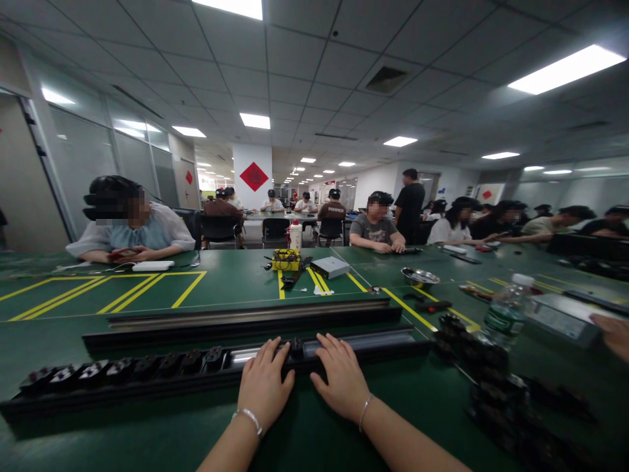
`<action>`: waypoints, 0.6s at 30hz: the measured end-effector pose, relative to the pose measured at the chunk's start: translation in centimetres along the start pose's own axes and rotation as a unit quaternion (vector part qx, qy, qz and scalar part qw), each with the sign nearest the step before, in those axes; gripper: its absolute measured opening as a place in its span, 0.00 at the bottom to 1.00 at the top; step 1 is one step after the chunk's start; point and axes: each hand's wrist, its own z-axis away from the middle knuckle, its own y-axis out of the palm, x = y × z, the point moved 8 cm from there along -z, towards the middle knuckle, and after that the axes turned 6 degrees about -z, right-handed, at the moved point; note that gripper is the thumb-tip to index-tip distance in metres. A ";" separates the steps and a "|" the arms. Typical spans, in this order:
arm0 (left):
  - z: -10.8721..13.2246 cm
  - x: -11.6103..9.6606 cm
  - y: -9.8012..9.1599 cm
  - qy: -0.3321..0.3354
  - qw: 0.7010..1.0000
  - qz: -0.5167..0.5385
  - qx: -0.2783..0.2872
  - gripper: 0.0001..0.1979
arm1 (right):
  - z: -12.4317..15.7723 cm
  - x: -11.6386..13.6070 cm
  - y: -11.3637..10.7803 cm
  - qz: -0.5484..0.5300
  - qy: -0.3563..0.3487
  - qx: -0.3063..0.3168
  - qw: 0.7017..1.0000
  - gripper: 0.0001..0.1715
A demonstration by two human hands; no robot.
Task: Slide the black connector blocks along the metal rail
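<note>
A long black rail [373,347] lies across the green table in front of me, with a silvery channel along its top. Several small black blocks [147,367] sit in a row in its left half. My left hand [264,387] rests on the rail with fingers stretched out and flat. My right hand [341,377] lies beside it, fingers also spread over the rail's edge. One small black block [296,347] sits between the two hands' fingertips. Neither hand grips anything. A second long black rail [236,319] lies just behind the first.
A pile of black parts [491,380] and a water bottle [506,311] stand to my right, with another person's hand [612,334] by a grey box [560,314]. Yellow tool case [286,259], metal bowl [420,277], and several seated people surround the table.
</note>
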 end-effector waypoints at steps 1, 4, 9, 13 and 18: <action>0.0 0.0 0.0 0.001 1.000 -0.002 0.000 0.24 | 0.0 0.0 0.0 0.000 -0.001 0.001 1.000 0.23; 0.0 -0.1 -0.1 0.003 1.000 -0.006 -0.003 0.24 | 0.0 0.1 0.0 -0.004 -0.007 0.005 1.000 0.22; 0.0 0.0 0.0 0.003 1.000 -0.001 -0.003 0.24 | 0.0 0.0 -0.3 -0.014 -0.002 0.000 1.000 0.21; 0.1 0.0 0.0 0.002 1.000 0.007 -0.009 0.24 | -0.1 0.0 -0.3 -0.015 0.014 0.007 1.000 0.22; 0.1 -0.1 -0.1 -0.003 1.000 0.009 -0.008 0.24 | -0.8 0.4 -0.6 -0.008 0.053 -0.011 0.998 0.30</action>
